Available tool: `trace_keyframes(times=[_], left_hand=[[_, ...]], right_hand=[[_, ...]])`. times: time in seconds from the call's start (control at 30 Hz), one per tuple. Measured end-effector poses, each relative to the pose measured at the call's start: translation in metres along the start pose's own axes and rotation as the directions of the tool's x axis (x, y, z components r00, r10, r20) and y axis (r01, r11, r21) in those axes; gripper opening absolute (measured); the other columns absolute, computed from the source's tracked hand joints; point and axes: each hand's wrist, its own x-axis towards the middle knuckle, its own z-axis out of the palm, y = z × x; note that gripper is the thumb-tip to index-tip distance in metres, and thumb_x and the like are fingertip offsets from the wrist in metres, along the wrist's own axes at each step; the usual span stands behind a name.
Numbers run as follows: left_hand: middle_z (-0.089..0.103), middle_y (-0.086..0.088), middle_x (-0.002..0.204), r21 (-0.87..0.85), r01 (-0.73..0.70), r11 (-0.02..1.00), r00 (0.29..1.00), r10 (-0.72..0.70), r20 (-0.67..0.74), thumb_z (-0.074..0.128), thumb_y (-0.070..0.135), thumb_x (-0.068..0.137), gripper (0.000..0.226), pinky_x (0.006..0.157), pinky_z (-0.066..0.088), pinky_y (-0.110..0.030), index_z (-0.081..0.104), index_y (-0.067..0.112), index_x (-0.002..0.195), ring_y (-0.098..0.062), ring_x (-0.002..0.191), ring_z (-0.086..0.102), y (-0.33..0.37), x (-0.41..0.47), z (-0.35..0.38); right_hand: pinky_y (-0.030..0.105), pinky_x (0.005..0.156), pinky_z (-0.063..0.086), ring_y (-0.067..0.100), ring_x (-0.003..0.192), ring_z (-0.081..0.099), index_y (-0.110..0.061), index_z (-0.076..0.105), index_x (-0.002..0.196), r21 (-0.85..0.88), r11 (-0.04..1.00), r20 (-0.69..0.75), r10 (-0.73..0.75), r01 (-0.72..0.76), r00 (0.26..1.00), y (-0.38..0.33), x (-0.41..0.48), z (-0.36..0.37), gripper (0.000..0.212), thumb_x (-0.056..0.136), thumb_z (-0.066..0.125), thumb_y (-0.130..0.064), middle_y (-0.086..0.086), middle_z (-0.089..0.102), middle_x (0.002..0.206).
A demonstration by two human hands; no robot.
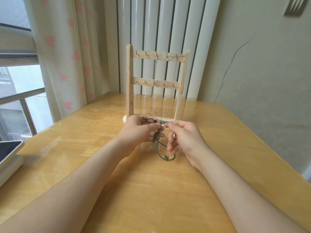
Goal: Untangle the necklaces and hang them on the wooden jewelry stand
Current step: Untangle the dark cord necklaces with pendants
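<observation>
A wooden jewelry stand [129, 81] with two hook rails stands at the far middle of the table. Two thin metal chain necklaces [154, 84] hang from hooks on its top rail. In front of the stand, my left hand [139, 130] pinches a dark brown cord necklace [148, 120]. My right hand [183, 138] pinches a green cord necklace [159, 148]. The two cords are tangled together between my fingertips. The green cord loops down to the table, with a small metal charm [166, 156] on it.
The glossy wooden table [151, 190] fills the foreground. A tablet on a white stand [8, 155] sits at the left edge. Behind the table are a heart-print curtain [67, 56], a window and a white radiator [159, 22].
</observation>
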Motion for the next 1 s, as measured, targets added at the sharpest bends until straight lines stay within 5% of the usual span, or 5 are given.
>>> trace_keyframes(times=[0.3,0.4,0.7,0.83,1.0], left_hand=[[0.081,-0.018,0.111,-0.026,0.039,0.999,0.989,-0.035,0.142,0.063,0.01,0.107,0.008,0.093,0.063,-0.041,0.064,0.004,0.113,-0.033,0.104,0.079,-0.003,0.002,-0.001],[0.081,-0.015,0.106,-0.019,0.03,0.999,0.991,-0.027,0.134,0.06,0.012,0.109,0.013,0.092,0.064,-0.041,0.064,0.001,0.115,-0.032,0.104,0.08,-0.007,0.004,-0.002],[0.069,-0.037,0.123,0.022,0.033,0.999,0.991,-0.035,0.127,0.059,0.021,0.111,0.038,0.1,0.061,-0.053,0.06,-0.015,0.122,-0.044,0.112,0.074,-0.009,0.006,-0.002],[0.077,-0.025,0.109,-0.027,0.041,0.999,0.995,-0.038,0.092,0.067,0.018,0.106,0.031,0.074,0.065,-0.034,0.064,-0.01,0.118,-0.034,0.094,0.081,-0.006,0.003,-0.002],[0.076,-0.021,0.097,-0.059,0.033,0.998,0.999,-0.034,-0.018,0.076,0.016,0.098,0.02,0.073,0.067,-0.041,0.068,0.002,0.109,-0.036,0.09,0.081,-0.004,0.004,-0.003]], right_hand=[[0.034,0.051,0.057,0.017,0.055,0.072,-0.022,0.066,0.093,-0.338,0.908,-0.123,-0.302,0.246,0.945,0.006,0.004,-0.002,0.023,0.099,0.054,-0.003,0.004,0.073,0.073],[0.018,0.062,0.056,0.001,0.063,0.071,-0.024,0.076,0.081,-0.441,0.857,-0.121,-0.352,0.267,0.928,0.006,0.004,-0.003,0.022,0.088,0.068,-0.005,-0.004,0.075,0.086],[0.008,0.086,0.041,-0.005,0.104,0.056,-0.035,0.077,0.088,-0.618,0.697,-0.005,-0.467,0.364,0.884,0.015,0.007,-0.006,0.009,0.091,0.08,-0.027,-0.009,0.052,0.114],[0.006,0.073,0.04,-0.008,0.081,0.059,-0.028,0.078,0.091,-0.639,0.671,-0.037,-0.516,0.377,0.856,0.014,0.009,-0.007,0.006,0.094,0.078,-0.023,-0.006,0.055,0.098],[0.015,0.064,0.046,0.003,0.061,0.062,-0.027,0.072,0.088,-0.609,0.708,-0.091,-0.51,0.357,0.856,0.011,0.009,-0.005,0.009,0.09,0.079,-0.021,-0.011,0.068,0.061]])
